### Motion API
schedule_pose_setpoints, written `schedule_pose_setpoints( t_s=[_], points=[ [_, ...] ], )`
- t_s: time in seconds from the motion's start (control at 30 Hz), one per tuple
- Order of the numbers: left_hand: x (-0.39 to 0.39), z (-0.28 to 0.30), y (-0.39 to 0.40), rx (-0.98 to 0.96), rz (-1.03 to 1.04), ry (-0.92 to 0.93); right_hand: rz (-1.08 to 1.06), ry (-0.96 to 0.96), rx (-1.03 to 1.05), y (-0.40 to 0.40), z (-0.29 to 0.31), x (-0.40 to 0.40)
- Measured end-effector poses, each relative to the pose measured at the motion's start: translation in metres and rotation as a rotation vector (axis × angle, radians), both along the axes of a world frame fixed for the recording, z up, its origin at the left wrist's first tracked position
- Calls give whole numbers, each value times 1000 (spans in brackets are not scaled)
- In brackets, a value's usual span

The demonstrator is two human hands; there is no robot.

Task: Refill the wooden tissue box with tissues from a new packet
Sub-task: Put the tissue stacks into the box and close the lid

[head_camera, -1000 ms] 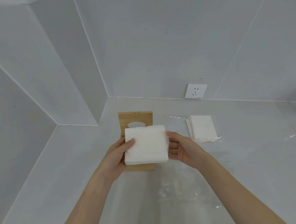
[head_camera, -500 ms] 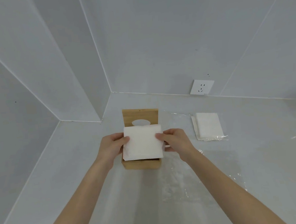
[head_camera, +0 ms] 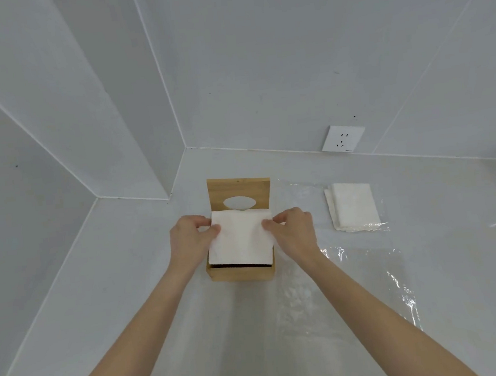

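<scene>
The wooden tissue box [head_camera: 239,274] stands on the white counter with its lid [head_camera: 238,188] swung up at the back; the lid has an oval slot. A white stack of tissues [head_camera: 239,240] lies in the box's open top, its near edge a little above the front rim. My left hand [head_camera: 188,239] grips the stack's left side and my right hand [head_camera: 290,229] grips its right side, thumbs on top.
A smaller pile of tissues [head_camera: 353,206] lies to the right on clear plastic wrap [head_camera: 369,267] spread over the counter. A wall socket [head_camera: 342,138] sits at the back right. Walls close in at the left and back corner.
Both hands have lowered the tissue stack from above the box down into its open top. The view has shifted closer over the box.
</scene>
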State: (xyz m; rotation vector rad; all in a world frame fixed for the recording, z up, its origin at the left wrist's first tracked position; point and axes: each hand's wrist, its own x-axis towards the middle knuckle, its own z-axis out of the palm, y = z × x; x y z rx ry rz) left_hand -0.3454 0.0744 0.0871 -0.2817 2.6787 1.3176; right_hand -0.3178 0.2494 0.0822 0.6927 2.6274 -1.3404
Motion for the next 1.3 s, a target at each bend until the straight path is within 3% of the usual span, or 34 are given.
schedule_pose_setpoints(
  t_s=[0.27,0.67,1.03,1.2,1.3],
  points=[
    [5,-15,6,-254,-122,84,250,84,452,-11,-3,5],
    [0,-24,17,-676,-340,100,345,32,804,-30,-11,1],
    [-4,-40,18,-798,-376,-65,326,-226,753,-42,-27,-1],
    [-5,-37,20,-891,-384,-14,304,-219,866,-39,-35,-1],
    [1,-36,19,-835,-351,54,295,-117,882,-34,-35,2]
  ],
)
